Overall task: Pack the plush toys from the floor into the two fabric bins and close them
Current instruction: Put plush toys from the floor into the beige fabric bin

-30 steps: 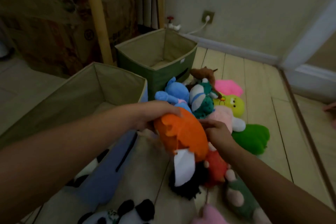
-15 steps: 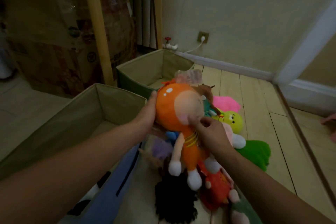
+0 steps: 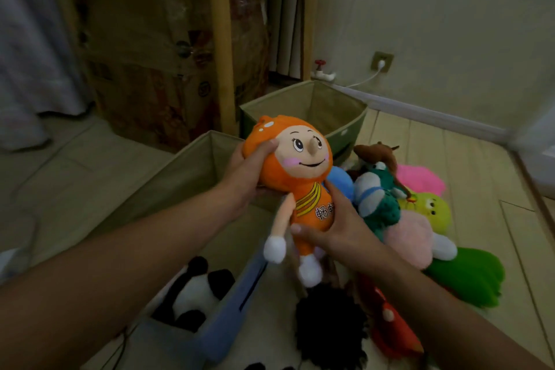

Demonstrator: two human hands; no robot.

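We hold an orange doll (image 3: 295,177) upright in front of us, facing the camera, above the near corner of the blue bin (image 3: 231,303). Our left hand (image 3: 250,173) cups the side of its big head, thumb curled onto the front, while our right hand (image 3: 336,228) wraps around its body from the right with the thumb across the waist; probably one hand steadies the heavy head and the other carries the soft body so the limp arms and legs hang free. The blue bin stands open just under the doll and the green bin (image 3: 309,111) open farther back by the wall, so either looks ready to take it. A panda (image 3: 196,288) already lies inside the blue bin. The remaining toys sit heaped on the floor (image 3: 468,165) to our right, among them a green plush (image 3: 468,276) and a black furry one (image 3: 330,318). Our arms cover part of the blue bin, the heap overlaps so several toys are hard to tell apart, and neither bin's lid is clearly visible.
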